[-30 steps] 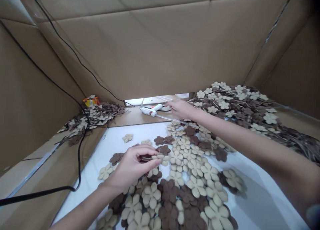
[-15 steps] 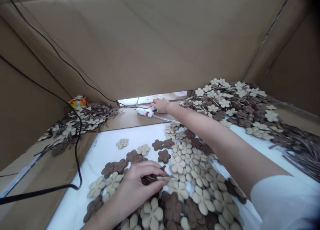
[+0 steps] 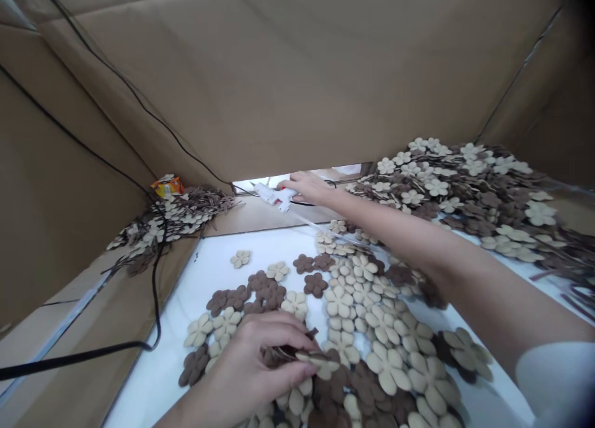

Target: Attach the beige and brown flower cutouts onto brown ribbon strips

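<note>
My left hand (image 3: 253, 360) is closed above the scattered flowers. Between its thumb and fingers are a cream flower cutout (image 3: 323, 362), seen nearly edge-on, and thin brown strips (image 3: 281, 354). At the far edge of the white board, my right hand (image 3: 310, 187) grips a white glue gun (image 3: 279, 199) with a bit of red on it. The gun's nozzle points to the left, and a long clear glue stick (image 3: 312, 222) trails from its back. Below my hands, cream flowers (image 3: 339, 299) and brown flowers (image 3: 315, 284) cover much of the white board (image 3: 204, 292).
Tall cardboard walls (image 3: 297, 75) surround the work area, with a slot at the back. Flowers and strips are heaped at right (image 3: 465, 186) and at left (image 3: 181, 214), near an orange-yellow packet (image 3: 167, 185). A black cable (image 3: 155, 279) hangs across the left side.
My right hand has closed round the glue gun and tilted it up slightly. The left hand keeps its flower and strips. The whole view has shifted a little.
</note>
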Tool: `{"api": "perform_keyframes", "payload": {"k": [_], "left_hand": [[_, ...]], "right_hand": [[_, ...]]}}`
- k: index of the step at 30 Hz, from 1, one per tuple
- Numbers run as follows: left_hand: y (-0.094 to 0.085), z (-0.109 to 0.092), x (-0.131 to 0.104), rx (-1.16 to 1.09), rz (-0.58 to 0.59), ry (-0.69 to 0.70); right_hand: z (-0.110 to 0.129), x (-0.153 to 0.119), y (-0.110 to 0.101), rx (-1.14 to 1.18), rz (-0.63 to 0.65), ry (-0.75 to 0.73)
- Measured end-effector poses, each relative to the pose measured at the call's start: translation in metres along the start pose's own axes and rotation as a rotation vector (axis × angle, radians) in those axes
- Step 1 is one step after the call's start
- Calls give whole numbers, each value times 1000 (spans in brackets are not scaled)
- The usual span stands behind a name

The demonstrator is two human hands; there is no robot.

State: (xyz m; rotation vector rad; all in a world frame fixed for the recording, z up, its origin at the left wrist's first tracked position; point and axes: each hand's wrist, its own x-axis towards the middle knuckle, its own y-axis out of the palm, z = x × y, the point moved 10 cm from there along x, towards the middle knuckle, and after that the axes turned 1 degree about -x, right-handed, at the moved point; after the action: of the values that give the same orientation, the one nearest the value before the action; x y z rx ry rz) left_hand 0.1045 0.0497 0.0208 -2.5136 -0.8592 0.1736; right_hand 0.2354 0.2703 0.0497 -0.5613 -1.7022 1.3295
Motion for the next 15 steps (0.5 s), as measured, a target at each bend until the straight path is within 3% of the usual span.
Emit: {"api": "perform_keyframes", "payload": {"k": [3, 6, 9, 13, 15], "left_hand": [[-20, 5, -15, -38, -66, -15], [-43, 14, -26, -20, -100, -25], [-60, 26, -30, 32, -82, -45], [-74, 40, -27, 27, -76, -9], [-77, 46, -23, 23, -91, -11]], "right_hand": [[8, -5, -34, 102, -116, 12], [19, -21, -65, 370, -120, 18], [37, -48, -64, 610, 161, 70], [66, -90, -50, 624, 455, 20], [70, -104, -38, 601, 513, 34]]}}
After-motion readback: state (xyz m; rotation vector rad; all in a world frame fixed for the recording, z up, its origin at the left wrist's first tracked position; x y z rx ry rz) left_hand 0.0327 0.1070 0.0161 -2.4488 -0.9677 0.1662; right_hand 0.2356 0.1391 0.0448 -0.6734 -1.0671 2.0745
